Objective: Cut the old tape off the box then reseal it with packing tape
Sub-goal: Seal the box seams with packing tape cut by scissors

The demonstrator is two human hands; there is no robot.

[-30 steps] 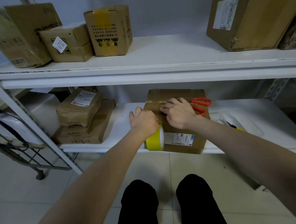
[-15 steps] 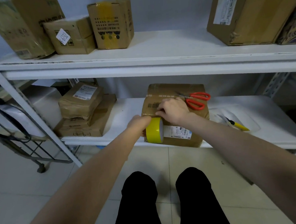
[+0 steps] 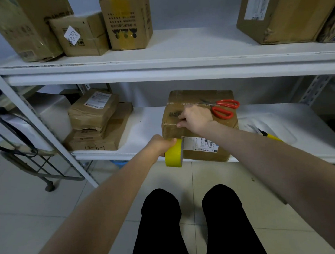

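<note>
A brown cardboard box (image 3: 200, 97) with a white shipping label sits at the front of the lower shelf. My left hand (image 3: 160, 144) grips a yellow roll of packing tape (image 3: 173, 156), held low against the box's front face by the shelf edge. On the box's top front left rests my right hand (image 3: 194, 118), fingers curled and pressing near the edge. Red-handled scissors (image 3: 223, 108) lie on the box top, to the right of that hand.
The white lower shelf (image 3: 148, 124) carries a stack of flat brown parcels (image 3: 96, 127) at left and a yellow-handled tool (image 3: 271, 137) at right. Several boxes stand on the upper shelf (image 3: 178, 53). A wheeled metal cart (image 3: 27, 155) stands at far left. My legs are below.
My left hand has pulled the yellow roll down from the box top over its front edge to the front face. My right hand slid toward the front left edge, uncovering the scissors.
</note>
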